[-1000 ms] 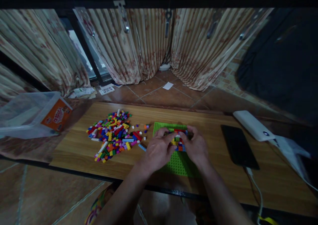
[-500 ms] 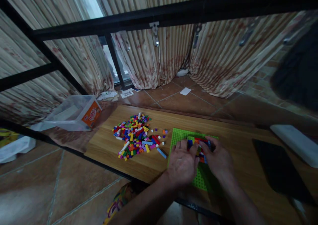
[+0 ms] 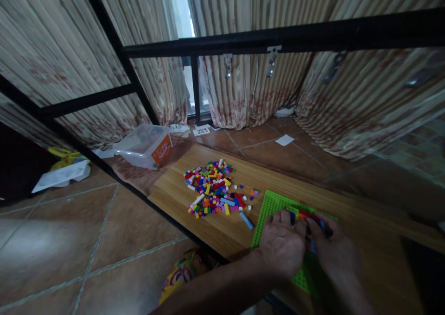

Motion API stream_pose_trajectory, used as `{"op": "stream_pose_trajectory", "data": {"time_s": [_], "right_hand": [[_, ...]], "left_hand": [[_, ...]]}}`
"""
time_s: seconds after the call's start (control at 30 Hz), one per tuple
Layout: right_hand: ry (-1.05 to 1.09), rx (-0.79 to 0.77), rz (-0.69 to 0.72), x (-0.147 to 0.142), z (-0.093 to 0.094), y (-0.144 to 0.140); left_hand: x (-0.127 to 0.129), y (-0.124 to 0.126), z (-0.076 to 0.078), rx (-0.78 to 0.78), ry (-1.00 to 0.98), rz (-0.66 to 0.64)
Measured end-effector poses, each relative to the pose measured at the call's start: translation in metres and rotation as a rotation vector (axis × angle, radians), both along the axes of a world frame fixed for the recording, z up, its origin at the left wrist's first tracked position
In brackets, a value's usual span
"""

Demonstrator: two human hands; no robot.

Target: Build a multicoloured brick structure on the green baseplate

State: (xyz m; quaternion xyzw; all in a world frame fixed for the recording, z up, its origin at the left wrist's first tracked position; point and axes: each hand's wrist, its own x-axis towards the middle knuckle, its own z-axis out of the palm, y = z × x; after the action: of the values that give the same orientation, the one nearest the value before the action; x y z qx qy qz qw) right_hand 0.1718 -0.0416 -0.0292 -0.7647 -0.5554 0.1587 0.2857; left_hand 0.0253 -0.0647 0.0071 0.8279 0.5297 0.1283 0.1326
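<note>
A green studded baseplate (image 3: 273, 204) lies on the wooden table, with a low build of coloured toy building bricks (image 3: 308, 214) on it. Red, blue, yellow and orange bricks show between my fingers. My left hand (image 3: 282, 244) rests over the plate, its fingers curled against the near left side of the build. From the other side my right hand (image 3: 337, 248) closes its thumb and fingers on the bricks. The fingertips hide much of the build, so I cannot see whether a loose brick is pinched there.
Left of the plate is a pile of loose bricks (image 3: 212, 190), with a light blue long brick (image 3: 246, 220) near it. A clear plastic box (image 3: 139, 146) stands beyond the table's left end. A dark flat object (image 3: 422, 268) lies at right. Black metal bars (image 3: 236, 46) cross before the curtains.
My view has turned left, so the table, plate and pile appear farther right. Both hands stay at the build, with only slight finger movement.
</note>
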Motion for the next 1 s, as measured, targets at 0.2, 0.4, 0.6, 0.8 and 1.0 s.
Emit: {"op": "stream_pose_trajectory", "data": {"time_s": [0.2, 0.4, 0.6, 0.8, 1.0], "right_hand": [[-0.051, -0.079, 0.033, 0.006, 0.001, 0.001], [-0.102, -0.095, 0.042, 0.008, -0.001, 0.003], [-0.115, -0.104, 0.029, 0.01, 0.0, 0.005], [-0.08, -0.163, 0.005, 0.006, 0.01, 0.004], [-0.043, -0.139, 0.007, 0.002, 0.013, 0.001]], "left_hand": [[-0.009, 0.0, -0.008, 0.041, -0.144, -0.003], [-0.024, 0.012, -0.002, 0.043, -0.216, 0.03], [-0.039, 0.03, -0.001, 0.03, -0.243, 0.159], [-0.059, 0.053, 0.004, 0.051, -0.188, 0.291], [-0.114, 0.069, 0.01, -0.133, -0.113, 0.305]]}}
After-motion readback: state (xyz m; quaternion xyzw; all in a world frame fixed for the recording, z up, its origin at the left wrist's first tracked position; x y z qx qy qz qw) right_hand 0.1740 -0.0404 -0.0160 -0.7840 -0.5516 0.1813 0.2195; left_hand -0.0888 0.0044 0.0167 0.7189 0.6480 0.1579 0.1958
